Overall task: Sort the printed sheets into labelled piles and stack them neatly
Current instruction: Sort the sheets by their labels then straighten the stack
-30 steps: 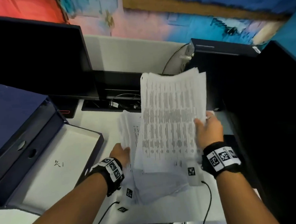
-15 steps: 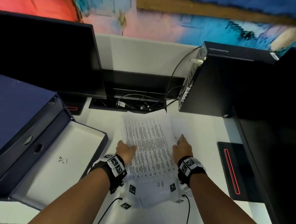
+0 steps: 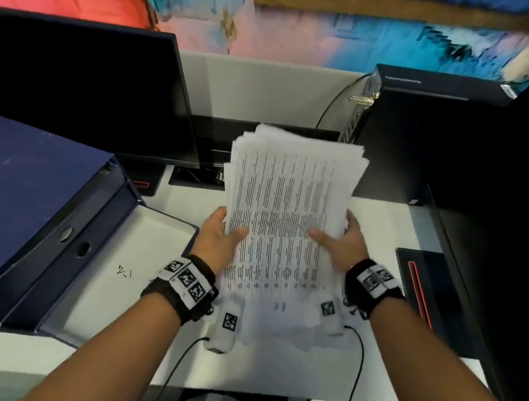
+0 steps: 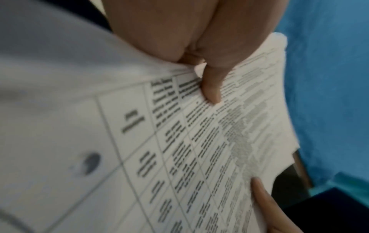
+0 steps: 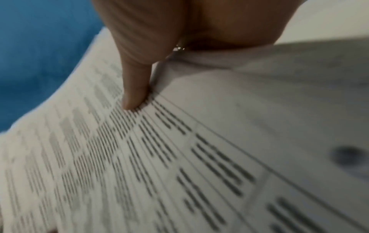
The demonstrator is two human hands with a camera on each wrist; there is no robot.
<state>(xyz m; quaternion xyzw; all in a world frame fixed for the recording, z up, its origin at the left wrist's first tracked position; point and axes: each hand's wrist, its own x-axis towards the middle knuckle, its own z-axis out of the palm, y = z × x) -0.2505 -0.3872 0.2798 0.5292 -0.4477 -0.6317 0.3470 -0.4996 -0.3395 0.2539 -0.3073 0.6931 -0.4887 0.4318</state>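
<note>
A thick stack of printed sheets [image 3: 285, 205] with table text is lifted and tilted up off the white desk [image 3: 379, 224], its far edge fanned out. My left hand [image 3: 219, 234] grips the stack's left edge, thumb on top. My right hand [image 3: 340, 239] grips the right edge the same way. In the left wrist view the thumb presses the printed sheets [image 4: 199, 149]; in the right wrist view the thumb lies on the printed sheets [image 5: 139, 157]. The fingers under the paper are hidden.
An open dark blue box file [image 3: 41, 214] with its white-lined lid [image 3: 112, 271] lies at left. A black monitor [image 3: 80, 103] stands behind it. A black computer case [image 3: 438, 134] stands at right, with cables [image 3: 334, 103] behind the sheets.
Half a second ago the stack lay flat on the desk under both hands. Now both hands have lifted it and tilted its far edge up.
</note>
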